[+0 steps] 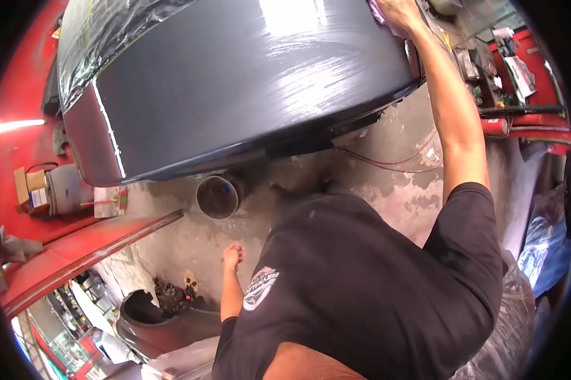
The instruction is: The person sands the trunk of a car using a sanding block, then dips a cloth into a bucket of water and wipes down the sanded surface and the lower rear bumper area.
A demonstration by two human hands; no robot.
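Note:
A dark grey car body panel [215,82] with a curved lower edge fills the upper middle. Pale, wet-looking streaks cross its right half. My right hand [399,14] reaches to the panel's upper right edge, its fingers closed over a pinkish-purple cloth [392,25] pressed against the surface. Clear plastic sheeting [108,38] covers the panel's upper left, and a whitish line [110,130] runs down near its left end. Low and away from the panel, my left hand [234,254] hangs by my side with its fingers curled and nothing visible in them.
A round bucket [218,197] stands on the worn floor below the panel. On the left, a red surface [76,244] carries a cardboard box [32,190]. Thin cables [387,162] trail across the floor. Dark plastic parts [165,326] lie lower left; red shelving [529,76] stands right.

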